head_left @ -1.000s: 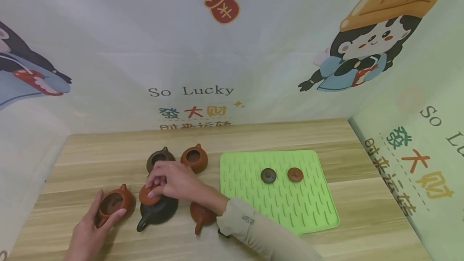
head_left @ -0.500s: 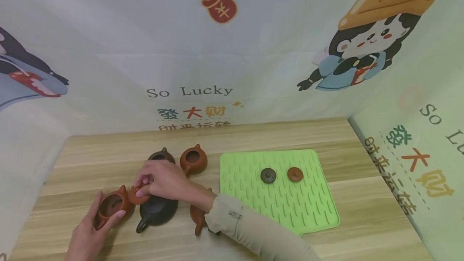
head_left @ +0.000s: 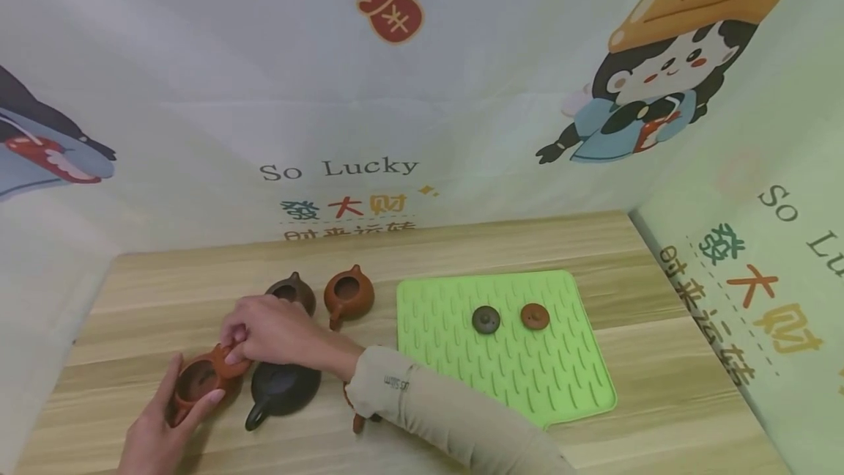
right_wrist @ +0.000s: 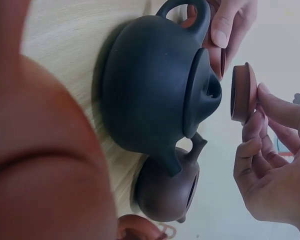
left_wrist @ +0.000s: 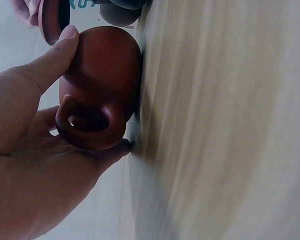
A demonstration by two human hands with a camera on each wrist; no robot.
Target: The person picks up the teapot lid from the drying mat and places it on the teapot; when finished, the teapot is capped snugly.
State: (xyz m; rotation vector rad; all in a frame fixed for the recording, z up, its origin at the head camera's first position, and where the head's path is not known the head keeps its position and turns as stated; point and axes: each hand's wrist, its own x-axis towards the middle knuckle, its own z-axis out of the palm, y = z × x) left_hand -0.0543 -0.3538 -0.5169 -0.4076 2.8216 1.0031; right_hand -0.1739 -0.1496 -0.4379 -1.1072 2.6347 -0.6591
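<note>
we seem to be lidding the red teapot on the table, left hand gripping it, right hand pinching a red lid near its opening, which likely next calls for level lowering.

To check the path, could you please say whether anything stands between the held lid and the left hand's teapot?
Nothing visible does. The right hand holds the lid close to that reddish teapot; the black teapot stands to one side.
</note>
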